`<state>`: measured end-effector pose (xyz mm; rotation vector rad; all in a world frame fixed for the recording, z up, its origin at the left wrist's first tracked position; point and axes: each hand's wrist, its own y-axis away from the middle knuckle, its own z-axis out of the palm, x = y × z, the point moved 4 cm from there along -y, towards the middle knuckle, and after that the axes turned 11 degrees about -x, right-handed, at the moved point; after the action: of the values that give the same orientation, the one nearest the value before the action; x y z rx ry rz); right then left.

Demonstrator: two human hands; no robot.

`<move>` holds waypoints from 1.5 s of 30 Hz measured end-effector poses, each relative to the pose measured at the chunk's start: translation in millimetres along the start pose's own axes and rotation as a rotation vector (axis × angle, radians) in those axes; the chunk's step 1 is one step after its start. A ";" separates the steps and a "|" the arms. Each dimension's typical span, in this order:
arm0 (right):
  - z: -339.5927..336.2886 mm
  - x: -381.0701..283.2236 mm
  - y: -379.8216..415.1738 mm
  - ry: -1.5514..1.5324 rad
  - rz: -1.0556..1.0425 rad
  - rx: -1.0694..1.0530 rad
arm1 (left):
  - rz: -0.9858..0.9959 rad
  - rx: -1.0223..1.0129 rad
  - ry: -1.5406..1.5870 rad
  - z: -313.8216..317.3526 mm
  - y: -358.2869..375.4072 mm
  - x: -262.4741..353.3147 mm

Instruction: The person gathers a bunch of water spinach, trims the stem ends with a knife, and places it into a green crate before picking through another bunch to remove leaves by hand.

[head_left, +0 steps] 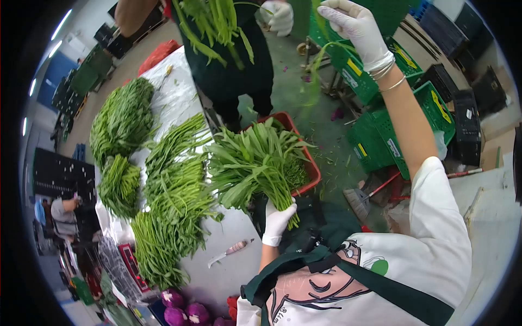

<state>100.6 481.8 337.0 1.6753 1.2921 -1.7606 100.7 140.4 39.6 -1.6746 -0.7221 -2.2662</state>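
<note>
My left hand (278, 220), in a white glove, is closed round the stems of a large bunch of water spinach (255, 157). Its long leaves fan out over the table edge and a red bin (312, 168) holding green scraps. Raised at the upper right, my right hand (353, 27), also gloved, pinches a loose water spinach stem (316, 68) that hangs down, blurred. On the table at my left lie rows of cut water spinach (174, 201), and a knife (231, 252) with a pale handle rests near the front edge.
Opposite me a co-worker in a dark apron (234, 70) has a bunch of greens (215, 27) and a gloved hand (280, 19). Green crates (375, 141) and a broom (359, 201) stand right. A leafy heap (122, 117) and purple cabbages (197, 313) are at left.
</note>
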 end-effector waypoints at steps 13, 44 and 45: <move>99.0 29.3 28.6 0.489 -0.107 -0.338 | 0.309 0.296 -0.698 -11.7 13.5 29.7; 154.5 -17.9 73.0 0.576 -0.425 -0.518 | 0.390 0.124 -0.761 -7.3 5.3 0.9; 149.7 -19.8 69.6 0.559 -0.418 -0.506 | 0.339 0.077 -0.739 -8.3 4.7 -5.2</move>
<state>74.4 319.8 310.6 1.7209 2.2430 -1.0068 97.6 131.6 34.1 -2.3881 -0.5768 -1.3552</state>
